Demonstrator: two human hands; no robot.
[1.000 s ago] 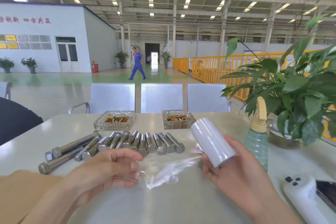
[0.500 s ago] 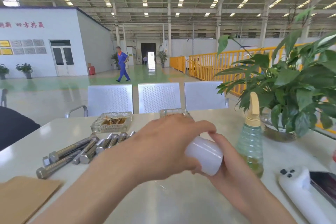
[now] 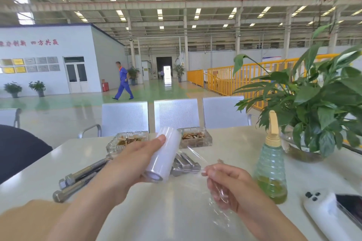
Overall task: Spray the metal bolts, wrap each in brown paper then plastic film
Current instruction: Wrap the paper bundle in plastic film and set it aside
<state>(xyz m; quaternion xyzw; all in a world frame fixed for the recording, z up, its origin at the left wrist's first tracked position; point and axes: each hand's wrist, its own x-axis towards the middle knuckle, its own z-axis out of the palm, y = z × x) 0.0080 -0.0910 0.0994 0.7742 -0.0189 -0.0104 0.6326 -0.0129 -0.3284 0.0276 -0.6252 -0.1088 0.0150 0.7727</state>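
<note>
The roll of plastic film (image 3: 164, 155) sits in the left hand (image 3: 129, 164), its fingers (image 3: 154, 142) wrapped round the roll, which tilts up and away over the counter (image 3: 231, 143). A clear sheet of film (image 3: 197, 159) stretches from the roll across to the right hand (image 3: 227, 184), whose fingers (image 3: 210, 169) are curled and pinching the loose end; more crumpled film hangs below that hand. The bolts (image 3: 82, 179) lie on the counter just beyond and beneath the left fingers, some long ones poking out to the left, a few heads showing between the two hands. A sheet of brown paper (image 3: 25, 219) lies at the near left edge, under the left forearm. Just right of the right fingers stands a spray bottle (image 3: 271, 164) with greenish liquid. Beyond the roll are two glass ashtrays (image 3: 195, 139). Further right sit a potted plant (image 3: 317, 107) and a white phone (image 3: 331, 215). Grey chairs (image 3: 176, 113) stand behind the counter.
</note>
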